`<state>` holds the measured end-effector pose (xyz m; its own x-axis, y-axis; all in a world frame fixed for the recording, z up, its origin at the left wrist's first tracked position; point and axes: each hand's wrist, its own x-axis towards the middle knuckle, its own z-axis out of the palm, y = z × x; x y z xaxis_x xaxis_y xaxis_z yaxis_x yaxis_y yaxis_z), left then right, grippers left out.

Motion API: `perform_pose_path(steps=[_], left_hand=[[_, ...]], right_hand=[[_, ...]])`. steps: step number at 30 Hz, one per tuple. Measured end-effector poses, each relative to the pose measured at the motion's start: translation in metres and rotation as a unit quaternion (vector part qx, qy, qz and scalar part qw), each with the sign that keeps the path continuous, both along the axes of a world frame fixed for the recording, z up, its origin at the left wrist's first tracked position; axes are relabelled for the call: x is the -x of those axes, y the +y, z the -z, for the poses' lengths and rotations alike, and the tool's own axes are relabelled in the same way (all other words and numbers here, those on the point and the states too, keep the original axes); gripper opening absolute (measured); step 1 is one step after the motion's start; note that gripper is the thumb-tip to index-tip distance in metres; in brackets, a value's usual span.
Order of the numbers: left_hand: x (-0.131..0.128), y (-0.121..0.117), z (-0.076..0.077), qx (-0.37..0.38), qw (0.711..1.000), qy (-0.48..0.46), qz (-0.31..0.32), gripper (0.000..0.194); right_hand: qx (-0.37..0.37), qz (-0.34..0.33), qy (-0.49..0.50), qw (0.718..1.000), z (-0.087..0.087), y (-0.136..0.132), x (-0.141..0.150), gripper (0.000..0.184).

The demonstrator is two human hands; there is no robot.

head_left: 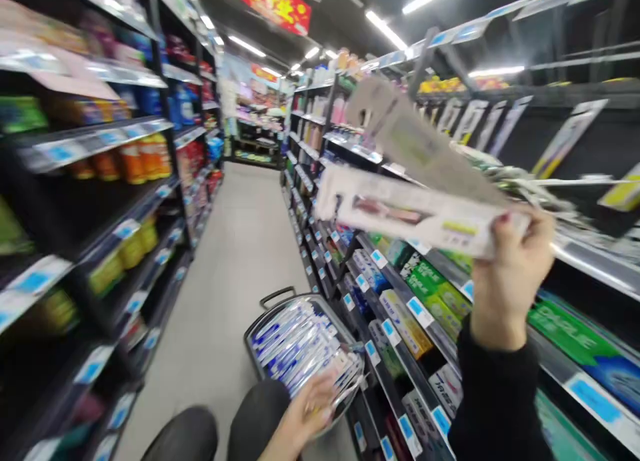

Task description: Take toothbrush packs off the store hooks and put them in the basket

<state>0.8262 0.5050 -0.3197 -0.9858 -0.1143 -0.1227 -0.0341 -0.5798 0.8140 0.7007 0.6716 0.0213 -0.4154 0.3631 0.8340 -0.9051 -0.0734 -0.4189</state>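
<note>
My right hand [515, 267], raised at the right in front of the shelving, is closed around the ends of two flat hang-tab packs. The front one is a white toothbrush pack [395, 211] with a toothbrush picture and a yellow patch. Behind it a greyish pack [430, 147] fans upward; both are motion-blurred. My left hand [313, 404] is low, over the near edge of a dark basket [250, 354]. Its fingers are smeared, so whether they grip anything is unclear. Many packaged toothbrushes [295, 341], white and blue, fill the basket.
Dark shelves [405, 341] with toothpaste boxes [430, 281] rise close on the right, and hanging packs [467, 121] sit on hooks above. Stocked shelves [110, 134] line the left. My knees [260, 414] are beside the basket. The aisle floor [240, 227] runs ahead.
</note>
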Motion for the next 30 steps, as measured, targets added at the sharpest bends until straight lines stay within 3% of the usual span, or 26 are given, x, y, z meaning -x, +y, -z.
perform_pose_path(steps=[2, 4, 5, 7, 11, 13, 17, 22, 27, 30], left_hand=[[0.004, -0.004, -0.052, 0.006, 0.989, 0.147, -0.023, 0.074], [0.008, -0.013, -0.091, 0.008, 0.964, 0.252, -0.082, 0.089], [0.008, -0.019, -0.104, 0.001, 0.956, 0.275, -0.106, 0.089], [0.004, -0.030, -0.115, -0.012, 0.958, 0.248, -0.146, 0.078], [-0.022, -0.044, -0.113, -0.049, 0.966, 0.156, -0.200, 0.059], [-0.038, -0.049, -0.109, -0.075, 0.971, 0.125, -0.188, 0.058], [-0.064, -0.053, -0.093, -0.099, 0.985, 0.078, -0.121, 0.053], [-0.080, -0.051, -0.073, -0.104, 0.990, 0.059, -0.070, 0.050], [-0.085, -0.055, -0.066, -0.105, 0.993, 0.043, -0.040, 0.047], [-0.084, -0.057, -0.068, -0.108, 0.988, 0.019, -0.108, 0.048]], right_hand=[[0.004, -0.152, -0.180, 0.972, 0.069, -0.042, -0.013, 0.023], [0.017, -0.262, -0.327, 0.908, 0.128, -0.076, -0.035, 0.029], [0.025, -0.297, -0.382, 0.875, 0.152, -0.090, -0.047, 0.031], [0.034, -0.340, -0.467, 0.816, 0.192, -0.109, -0.070, 0.034], [0.007, -0.424, -0.571, 0.703, 0.246, -0.119, -0.111, 0.038], [-0.018, -0.466, -0.588, 0.661, 0.263, -0.111, -0.127, 0.035], [-0.103, -0.509, -0.587, 0.620, 0.286, -0.088, -0.144, 0.029], [-0.187, -0.551, -0.586, 0.564, 0.300, -0.073, -0.150, 0.050], [-0.196, -0.556, -0.599, 0.542, 0.301, -0.073, -0.156, 0.054], [-0.179, -0.538, -0.602, 0.562, 0.299, -0.074, -0.157, 0.049]])
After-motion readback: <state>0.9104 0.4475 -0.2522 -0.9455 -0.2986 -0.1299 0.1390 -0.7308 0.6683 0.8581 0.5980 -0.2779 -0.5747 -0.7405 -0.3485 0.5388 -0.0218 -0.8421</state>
